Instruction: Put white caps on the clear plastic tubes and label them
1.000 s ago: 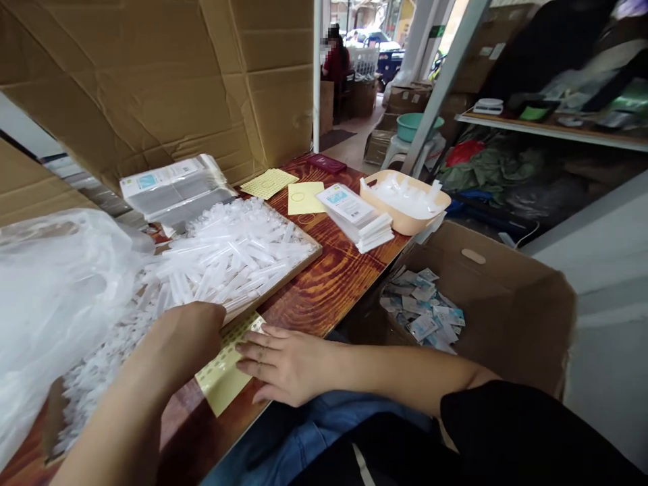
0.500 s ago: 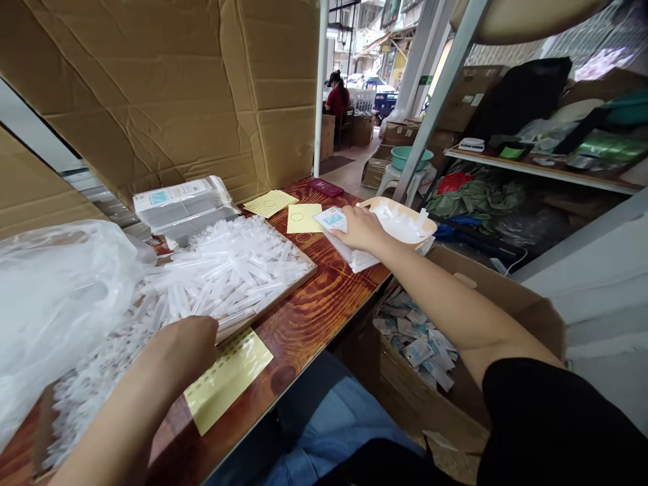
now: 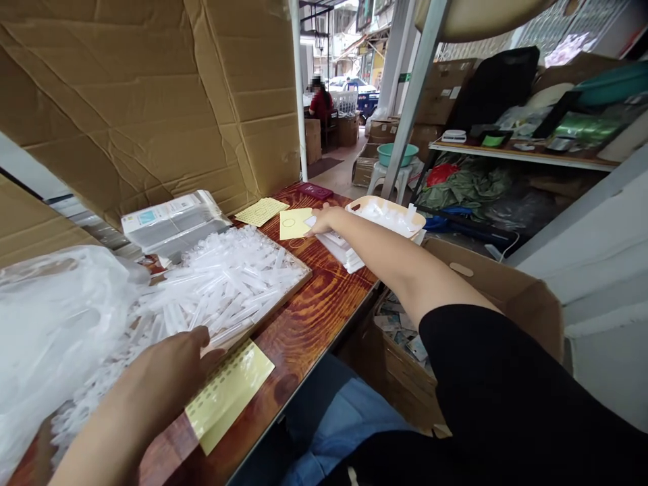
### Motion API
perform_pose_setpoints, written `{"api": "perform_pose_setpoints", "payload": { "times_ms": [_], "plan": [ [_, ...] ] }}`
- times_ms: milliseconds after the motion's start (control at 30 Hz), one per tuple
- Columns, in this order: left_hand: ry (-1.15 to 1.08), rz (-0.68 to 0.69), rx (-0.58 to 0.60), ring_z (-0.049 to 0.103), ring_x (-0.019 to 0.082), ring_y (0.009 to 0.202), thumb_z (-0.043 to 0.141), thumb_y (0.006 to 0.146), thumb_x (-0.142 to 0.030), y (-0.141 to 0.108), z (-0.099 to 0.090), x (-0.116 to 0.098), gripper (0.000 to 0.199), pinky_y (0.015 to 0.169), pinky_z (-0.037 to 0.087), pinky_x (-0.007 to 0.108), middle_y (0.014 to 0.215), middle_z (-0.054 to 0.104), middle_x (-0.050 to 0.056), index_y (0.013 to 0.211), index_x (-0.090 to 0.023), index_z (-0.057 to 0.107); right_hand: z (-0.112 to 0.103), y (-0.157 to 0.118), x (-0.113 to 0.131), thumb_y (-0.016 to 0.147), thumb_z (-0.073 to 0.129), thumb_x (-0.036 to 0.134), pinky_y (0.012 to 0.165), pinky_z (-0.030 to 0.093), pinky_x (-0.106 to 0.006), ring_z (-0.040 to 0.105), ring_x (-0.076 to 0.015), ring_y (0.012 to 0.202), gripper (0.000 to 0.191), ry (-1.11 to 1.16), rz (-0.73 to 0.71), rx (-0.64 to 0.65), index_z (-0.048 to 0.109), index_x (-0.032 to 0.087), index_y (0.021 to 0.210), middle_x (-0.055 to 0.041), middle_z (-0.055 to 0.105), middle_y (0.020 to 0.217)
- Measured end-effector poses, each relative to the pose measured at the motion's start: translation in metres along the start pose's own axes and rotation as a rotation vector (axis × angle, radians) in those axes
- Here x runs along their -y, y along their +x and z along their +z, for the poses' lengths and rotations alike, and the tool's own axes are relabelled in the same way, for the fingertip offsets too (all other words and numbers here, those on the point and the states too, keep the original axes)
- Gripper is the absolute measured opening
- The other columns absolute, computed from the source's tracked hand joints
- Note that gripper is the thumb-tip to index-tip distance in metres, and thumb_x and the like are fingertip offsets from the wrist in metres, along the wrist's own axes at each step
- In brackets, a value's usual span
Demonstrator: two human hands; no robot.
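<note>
My left hand (image 3: 175,364) is at the near edge of a shallow cardboard tray (image 3: 283,295) heaped with clear plastic tubes (image 3: 230,270). Its thumb and forefinger are apart, with no held item showing; the other fingers are partly hidden. Below it lies a yellow sticker sheet (image 3: 235,395) with rows of round dots. My right hand (image 3: 328,219) reaches over a stack of white packets (image 3: 349,256) to the edge of a yellow sheet with a drawn oval (image 3: 293,225). Its fingers are bent together, with a small pale corner beside them; what they pinch is hidden.
A shallow peach-rimmed tray (image 3: 418,219) with white contents stands beyond my right forearm. Bundled cards (image 3: 175,219) and a big plastic bag (image 3: 55,324) lie left. Below the table's right edge stands a carton (image 3: 496,277) holding packets. A person (image 3: 320,104) sits far off.
My right hand has moved left, off the printed white packet towards the yellow sheet. The left hand has opened a little at the tray edge. The view has shifted slightly.
</note>
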State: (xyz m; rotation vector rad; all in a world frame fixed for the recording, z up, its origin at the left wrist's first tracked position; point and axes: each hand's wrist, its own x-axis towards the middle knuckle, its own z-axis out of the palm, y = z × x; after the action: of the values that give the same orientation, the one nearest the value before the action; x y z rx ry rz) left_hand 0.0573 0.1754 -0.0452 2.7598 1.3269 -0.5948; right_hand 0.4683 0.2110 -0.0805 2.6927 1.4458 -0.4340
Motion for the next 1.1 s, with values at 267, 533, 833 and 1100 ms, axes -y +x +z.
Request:
{"api": "perform_pose_setpoints", "payload": {
  "times_ms": [267,533,833,1100],
  "plan": [
    [-0.04,0.022,0.035,0.073,0.039,0.101,0.04,0.095,-0.037,0.001,-0.001,0.001,0.036,0.084,0.052,0.046,0.106,0.077,0.022,0.11,-0.016,0.066,-0.001,-0.005,-0.006,0.071,0.076,0.072,0.115,0.039,-0.062,0.028,-0.046,0.151,0.119,0.049,0.042,0.044,0.021,0.026,0.165,-0.0193,0.011,0.17],
    [-0.062,0.014,0.073,0.071,0.037,0.112,0.041,0.096,-0.041,-0.011,-0.005,-0.01,0.046,0.094,0.052,0.047,0.117,0.075,0.021,0.123,-0.013,0.065,0.003,-0.001,-0.007,0.072,0.078,0.056,0.108,0.047,-0.053,0.045,-0.0419,0.141,0.103,0.065,0.072,0.01,0.034,0.024,0.16,-0.0202,0.027,0.163],
    [-0.085,0.017,0.074,0.071,0.038,0.113,0.036,0.096,-0.045,-0.003,0.003,-0.002,0.052,0.095,0.051,0.047,0.118,0.075,0.021,0.127,-0.013,0.063,0.001,-0.005,-0.007,0.071,0.078,0.053,0.101,0.052,-0.048,0.058,-0.0388,0.128,0.096,0.071,0.042,-0.025,0.044,0.022,0.155,-0.0205,0.032,0.162],
    [-0.016,-0.102,0.144,0.072,0.034,0.105,0.036,0.095,-0.048,-0.011,-0.016,0.0,0.049,0.09,0.052,0.043,0.115,0.077,0.013,0.124,-0.018,0.061,0.002,-0.005,-0.009,0.071,0.08,0.054,0.103,0.052,-0.051,0.056,-0.042,0.129,0.095,0.094,0.031,-0.068,0.047,0.022,0.154,-0.0212,0.038,0.159]
  ]
}}
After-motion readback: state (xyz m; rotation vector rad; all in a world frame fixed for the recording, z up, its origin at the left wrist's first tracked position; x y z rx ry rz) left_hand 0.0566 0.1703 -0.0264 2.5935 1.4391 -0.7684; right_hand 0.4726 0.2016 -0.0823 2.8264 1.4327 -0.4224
